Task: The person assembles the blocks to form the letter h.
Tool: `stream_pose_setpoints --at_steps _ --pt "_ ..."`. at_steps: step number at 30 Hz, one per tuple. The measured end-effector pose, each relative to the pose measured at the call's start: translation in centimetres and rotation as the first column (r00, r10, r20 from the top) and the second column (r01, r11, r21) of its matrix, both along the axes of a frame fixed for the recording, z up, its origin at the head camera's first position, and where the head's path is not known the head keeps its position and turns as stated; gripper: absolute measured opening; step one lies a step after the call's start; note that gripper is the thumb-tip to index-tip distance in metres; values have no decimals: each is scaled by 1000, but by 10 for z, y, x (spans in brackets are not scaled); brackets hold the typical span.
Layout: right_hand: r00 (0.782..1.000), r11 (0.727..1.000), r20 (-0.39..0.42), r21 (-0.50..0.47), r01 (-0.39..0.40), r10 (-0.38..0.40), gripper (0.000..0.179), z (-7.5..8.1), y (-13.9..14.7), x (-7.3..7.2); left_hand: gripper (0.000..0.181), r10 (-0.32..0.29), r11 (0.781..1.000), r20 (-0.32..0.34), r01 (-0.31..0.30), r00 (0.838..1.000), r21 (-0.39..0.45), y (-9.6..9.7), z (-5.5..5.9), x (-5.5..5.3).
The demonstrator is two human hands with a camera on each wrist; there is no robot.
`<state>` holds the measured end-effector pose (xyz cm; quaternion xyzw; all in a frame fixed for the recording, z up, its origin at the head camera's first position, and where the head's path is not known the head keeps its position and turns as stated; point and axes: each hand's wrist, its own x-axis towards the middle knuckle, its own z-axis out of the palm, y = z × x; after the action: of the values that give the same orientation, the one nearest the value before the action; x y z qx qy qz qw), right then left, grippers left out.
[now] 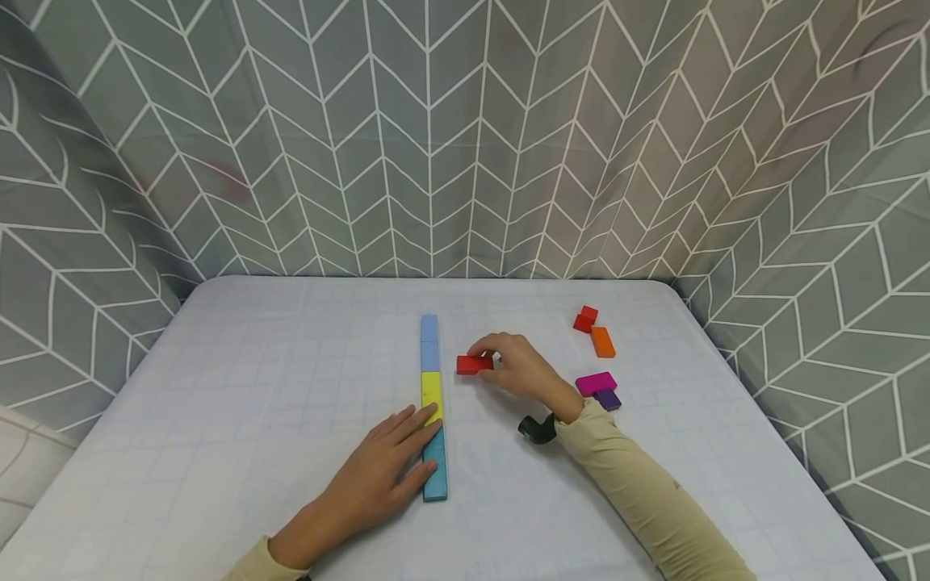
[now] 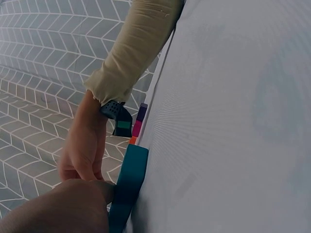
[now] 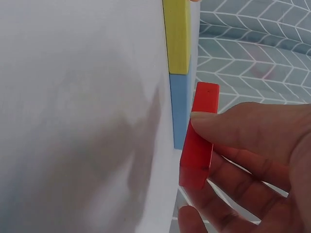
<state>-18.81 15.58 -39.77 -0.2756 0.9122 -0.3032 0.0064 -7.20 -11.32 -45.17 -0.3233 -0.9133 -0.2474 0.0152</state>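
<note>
My right hand [image 1: 514, 367] pinches a red block [image 1: 468, 365] between thumb and fingers, just right of a straight row of blocks. In the right wrist view the red block [image 3: 200, 138] is tilted beside the row. The row runs from two light blue pieces [image 1: 429, 343] at the far end through a yellow block [image 1: 431, 389] to a teal block [image 1: 435, 476] at the near end. My left hand [image 1: 381, 468] rests with extended fingers on the yellow and teal blocks. In the left wrist view the teal block [image 2: 129, 182] stands close by the thumb.
Right of my right hand lie two small red blocks [image 1: 584, 323], an orange block [image 1: 603, 342], a magenta block [image 1: 596, 383] and a purple block [image 1: 607, 399]. A dark wrist device [image 1: 538, 429] hangs under the right wrist. Patterned curtains [image 1: 465, 145] border the white table [image 1: 291, 363].
</note>
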Motion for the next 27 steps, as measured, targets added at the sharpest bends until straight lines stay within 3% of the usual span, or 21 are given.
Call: stream_pose_setpoints --at_steps 12,27 --pt "998 998 -21 23 -53 53 29 -11 -11 -4 57 2 1000 -4 -2 1000 10 0 -1 0" --pt "997 996 17 49 -76 75 29 -14 -20 -4 58 -9 1000 1 9 1000 22 0 -1 0"
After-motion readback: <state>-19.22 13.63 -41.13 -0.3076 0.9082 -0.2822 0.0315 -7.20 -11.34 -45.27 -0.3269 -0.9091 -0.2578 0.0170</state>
